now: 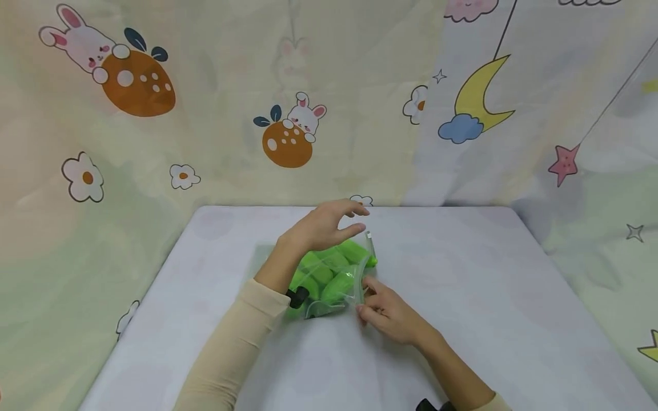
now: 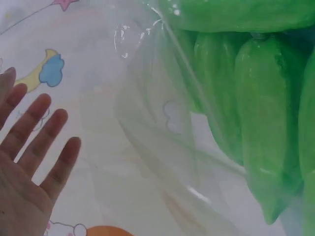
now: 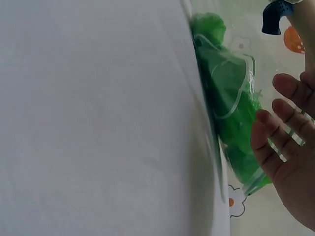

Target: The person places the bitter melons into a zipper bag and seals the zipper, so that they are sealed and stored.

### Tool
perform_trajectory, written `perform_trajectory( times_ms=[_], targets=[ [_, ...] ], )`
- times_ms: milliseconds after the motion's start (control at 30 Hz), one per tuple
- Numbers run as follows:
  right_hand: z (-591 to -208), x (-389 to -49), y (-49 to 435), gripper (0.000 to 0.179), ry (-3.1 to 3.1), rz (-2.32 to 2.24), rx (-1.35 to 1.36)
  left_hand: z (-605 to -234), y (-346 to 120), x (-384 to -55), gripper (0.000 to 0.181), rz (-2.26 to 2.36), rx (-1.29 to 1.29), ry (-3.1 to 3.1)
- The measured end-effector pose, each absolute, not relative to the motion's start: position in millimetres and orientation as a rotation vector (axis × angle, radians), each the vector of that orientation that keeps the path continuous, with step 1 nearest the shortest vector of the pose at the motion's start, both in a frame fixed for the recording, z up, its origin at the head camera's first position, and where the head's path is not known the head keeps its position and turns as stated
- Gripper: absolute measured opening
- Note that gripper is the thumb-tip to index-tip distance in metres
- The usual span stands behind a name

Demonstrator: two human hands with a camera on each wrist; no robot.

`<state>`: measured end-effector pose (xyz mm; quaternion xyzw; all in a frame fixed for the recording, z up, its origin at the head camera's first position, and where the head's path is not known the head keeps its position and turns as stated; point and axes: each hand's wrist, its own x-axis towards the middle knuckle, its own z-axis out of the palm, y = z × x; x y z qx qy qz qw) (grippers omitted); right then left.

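A clear plastic slider zip bag [image 1: 319, 308] lies on the table, filled with several glossy green pieces [image 1: 336, 288]. In the left wrist view these green pieces [image 2: 266, 118] look long and rounded, with one tapering to a point. My left hand [image 1: 329, 225] hovers above the far side of the bag, holding nothing, its fingers extended and spread from the thumb. At the bag's right end, my right hand [image 1: 388, 311] holds the zip edge [image 1: 359, 282] with bent fingers and thumb. The right wrist view shows the right hand's fingers [image 3: 266, 140] overlapping the bag.
The white table [image 1: 462, 274] extends around the bag on all sides. Behind it hangs a printed cloth [image 1: 231, 74] with rabbits, flowers and a moon. Small dark cameras sit on both wrists, the left wrist camera [image 1: 298, 297] overlapping the bag.
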<state>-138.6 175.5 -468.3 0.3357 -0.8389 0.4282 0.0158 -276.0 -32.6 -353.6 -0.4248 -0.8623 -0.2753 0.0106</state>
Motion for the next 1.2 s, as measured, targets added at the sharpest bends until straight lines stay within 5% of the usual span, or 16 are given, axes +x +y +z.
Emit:
perform_trajectory(
  times_ms=[633,1200],
  targets=[
    [-396,-154,190,0.036,-2.503,1.039,1.436,-374,-19,-302,0.055,-0.805,-1.233,-3.171],
    [-348,-172,201,0.037,-2.418,1.218,1.508,-360,-40,-306,0.059,-1.391,-1.195,-3.128]
  ],
)
